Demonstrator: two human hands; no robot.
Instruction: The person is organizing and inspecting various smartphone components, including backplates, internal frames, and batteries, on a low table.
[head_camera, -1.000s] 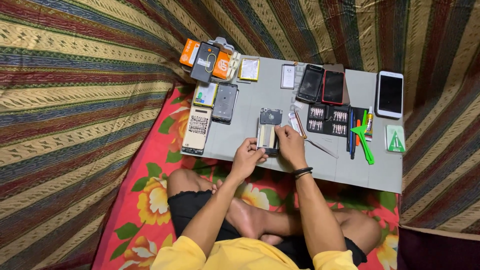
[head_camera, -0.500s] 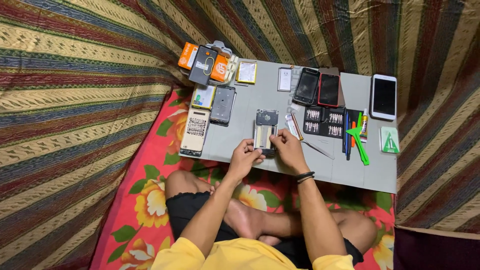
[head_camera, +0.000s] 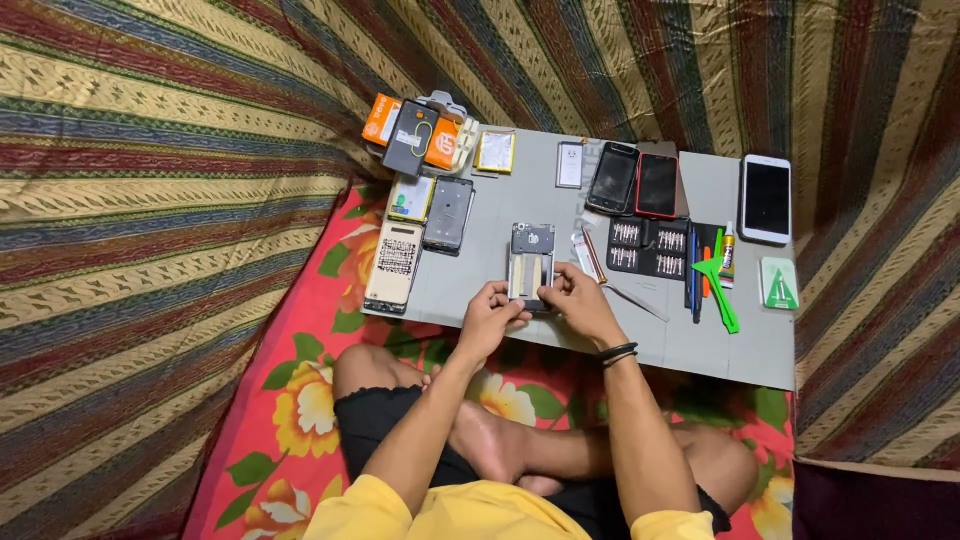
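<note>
Fingers (head_camera: 507, 300) pinching opened phone (head_camera: 531, 262)

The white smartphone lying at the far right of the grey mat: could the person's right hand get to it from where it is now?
Probably yes. The right hand rests on the opened phone frame, and only flat tools lie between it and the white smartphone.

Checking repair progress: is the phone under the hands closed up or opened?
Opened: the phone lies with its inner frame and parts exposed, both the left hand and right hand at its lower end.
</note>
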